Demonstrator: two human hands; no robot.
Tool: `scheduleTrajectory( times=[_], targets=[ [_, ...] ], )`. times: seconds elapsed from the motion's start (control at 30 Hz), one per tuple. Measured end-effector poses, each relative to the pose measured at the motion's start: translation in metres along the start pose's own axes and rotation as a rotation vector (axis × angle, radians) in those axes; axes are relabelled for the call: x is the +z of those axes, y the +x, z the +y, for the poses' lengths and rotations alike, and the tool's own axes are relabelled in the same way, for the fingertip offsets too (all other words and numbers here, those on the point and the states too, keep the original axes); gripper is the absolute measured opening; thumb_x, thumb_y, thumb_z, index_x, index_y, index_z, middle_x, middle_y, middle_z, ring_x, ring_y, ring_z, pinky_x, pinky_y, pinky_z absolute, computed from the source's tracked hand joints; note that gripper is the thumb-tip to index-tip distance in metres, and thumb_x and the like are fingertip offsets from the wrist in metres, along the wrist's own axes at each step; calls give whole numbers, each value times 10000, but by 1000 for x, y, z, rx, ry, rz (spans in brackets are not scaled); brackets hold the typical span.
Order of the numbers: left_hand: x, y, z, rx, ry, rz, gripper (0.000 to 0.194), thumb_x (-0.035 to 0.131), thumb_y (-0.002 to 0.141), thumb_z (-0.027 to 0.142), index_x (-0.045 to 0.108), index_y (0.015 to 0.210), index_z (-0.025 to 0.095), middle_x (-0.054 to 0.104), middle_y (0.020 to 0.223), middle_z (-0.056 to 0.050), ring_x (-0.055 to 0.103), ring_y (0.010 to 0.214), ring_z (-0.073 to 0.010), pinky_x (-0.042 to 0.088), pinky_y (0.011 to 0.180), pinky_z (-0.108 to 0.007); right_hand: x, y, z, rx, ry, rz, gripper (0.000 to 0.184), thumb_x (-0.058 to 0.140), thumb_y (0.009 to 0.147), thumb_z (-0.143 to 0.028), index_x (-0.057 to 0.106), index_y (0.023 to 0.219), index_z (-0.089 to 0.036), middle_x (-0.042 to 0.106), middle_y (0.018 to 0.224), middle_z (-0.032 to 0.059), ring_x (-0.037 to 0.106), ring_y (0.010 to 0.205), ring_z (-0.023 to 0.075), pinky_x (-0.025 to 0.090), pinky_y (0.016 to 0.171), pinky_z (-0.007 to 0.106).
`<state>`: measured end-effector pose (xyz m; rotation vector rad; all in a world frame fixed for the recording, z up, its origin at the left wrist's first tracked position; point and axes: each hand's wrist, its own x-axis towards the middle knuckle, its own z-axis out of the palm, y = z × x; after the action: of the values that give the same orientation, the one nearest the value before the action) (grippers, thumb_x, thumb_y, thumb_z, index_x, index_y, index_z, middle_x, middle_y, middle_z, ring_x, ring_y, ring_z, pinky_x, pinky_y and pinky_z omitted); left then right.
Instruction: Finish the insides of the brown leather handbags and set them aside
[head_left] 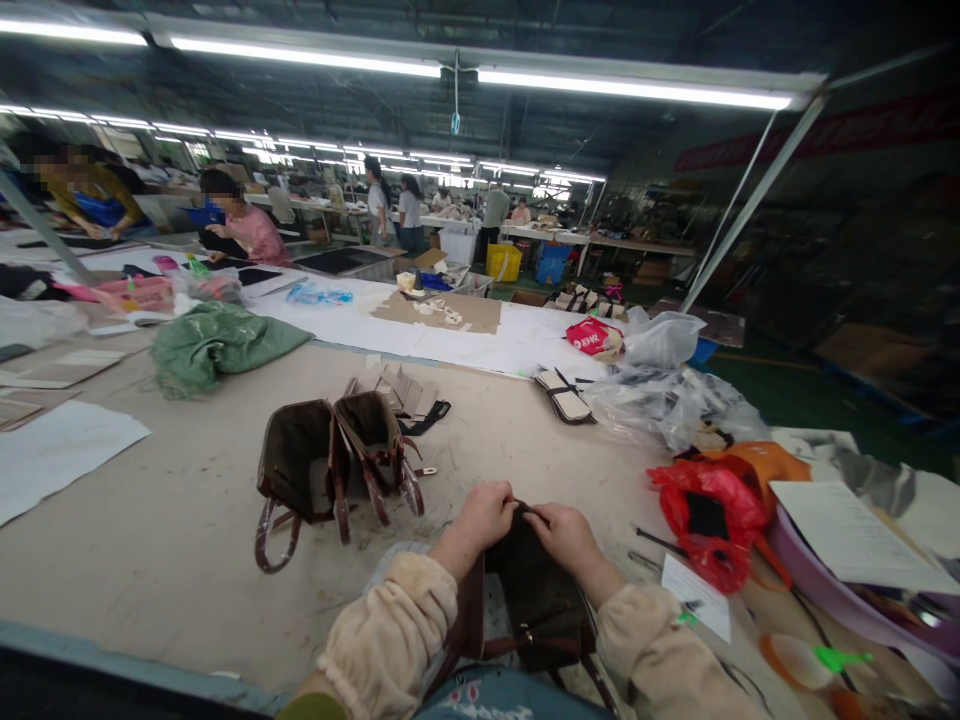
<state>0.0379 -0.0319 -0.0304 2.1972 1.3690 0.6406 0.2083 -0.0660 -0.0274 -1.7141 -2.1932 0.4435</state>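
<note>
A dark brown handbag [541, 600] with reddish-brown straps is at the table's front edge, close against my body. My left hand [486, 518] pinches its upper edge from the left. Close beside it, my right hand [564, 540] grips the same edge from the right, fingertips nearly meeting the left ones. What exactly lies between the fingers is too small to make out beyond the bag's dark edge. Left of my hands two similar bags stand open, one larger [300, 465] and one narrower [369, 432], their straps wrapped in clear plastic.
Cut brown pieces [401, 388] lie behind the two bags. A green cloth bundle [221, 345] sits back left. At right are a red plastic bag [709, 515], a purple basin [832, 590], clear plastic bags [667, 400] and a white paper slip [696, 597]. Several people work beyond.
</note>
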Motion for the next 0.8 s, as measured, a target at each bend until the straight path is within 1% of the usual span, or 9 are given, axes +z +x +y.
scheduleTrajectory(
  times=[0.1, 0.23, 0.37, 0.47, 0.63, 0.8],
  targets=[
    [1, 0, 0, 14, 0, 4, 120, 484, 763, 245, 573, 718, 179, 609, 738, -23, 520, 725, -147, 387, 668, -255, 1, 1, 3, 21, 45, 3, 281, 432, 830, -356, 678, 908, -244, 690, 891, 43, 614, 809, 187, 436, 754, 277],
    [2, 0, -1, 28, 3, 11, 116, 487, 754, 235, 578, 706, 181, 614, 740, -26, 524, 730, -151, 387, 669, -256, 2, 1, 5, 34, 110, 12, 278, 449, 817, -370, 682, 905, -246, 694, 882, 38, 619, 791, 187, 445, 720, 273],
    [3, 0, -1, 16, -6, 9, 115, 490, 749, 232, 584, 708, 181, 617, 748, -28, 528, 740, -151, 391, 683, -256, 1, 1, 5, 29, 120, 8, 271, 452, 811, -363, 680, 902, -247, 694, 877, 33, 617, 786, 184, 439, 705, 270],
    [4, -1, 0, 21, 1, 8, 115, 487, 748, 233, 581, 706, 182, 612, 736, -23, 524, 725, -145, 390, 675, -251, 1, 1, 5, 33, 64, 16, 273, 436, 818, -353, 684, 827, -237, 693, 814, 36, 607, 743, 177, 420, 674, 262],
    [8, -1, 2, 36, 41, 21, 112, 474, 752, 218, 572, 710, 187, 604, 732, -23, 517, 722, -143, 382, 669, -248, 2, 3, 6, 15, -104, 35, 273, 430, 819, -332, 645, 689, -224, 666, 717, 34, 573, 688, 162, 362, 613, 245],
    [12, 0, 4, 23, 72, 9, 108, 464, 743, 188, 567, 709, 184, 597, 734, -26, 510, 727, -144, 374, 676, -249, 7, 2, 5, 15, -252, 82, 306, 394, 843, -327, 593, 644, -208, 633, 674, 35, 548, 651, 143, 331, 594, 235]
  ],
)
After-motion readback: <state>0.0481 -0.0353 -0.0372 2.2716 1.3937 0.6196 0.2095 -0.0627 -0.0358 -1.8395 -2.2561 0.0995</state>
